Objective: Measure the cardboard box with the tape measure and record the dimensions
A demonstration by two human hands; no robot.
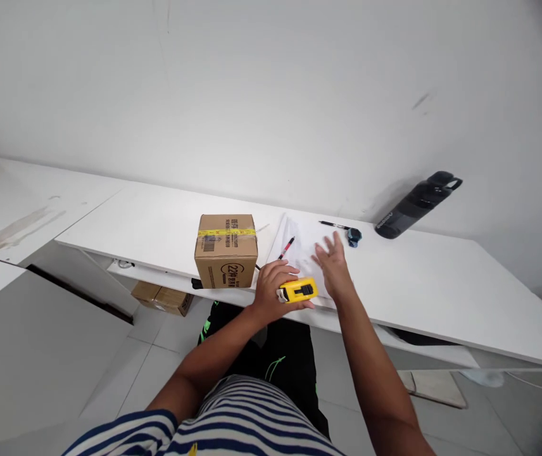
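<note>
My left hand (pixel 271 291) is closed around a yellow and black tape measure (pixel 298 290) at the desk's front edge. My right hand (pixel 334 265) is open, fingers spread, over white sheets of paper (pixel 299 237), with nothing visible in it. A red and black pen (pixel 287 247) lies on the paper just beyond my left hand. To the left stands a brown cardboard box (pixel 226 251), with a yellow strip across its top and dark printing on its sides.
Near the wall lie a black pen (pixel 334 225) and a small dark blue item (pixel 354 237), perhaps a watch. A dark bottle (pixel 416 206) stands behind them on the white desk (pixel 442 285). Below the desk, a shelf and another cardboard box (pixel 161 297) are visible.
</note>
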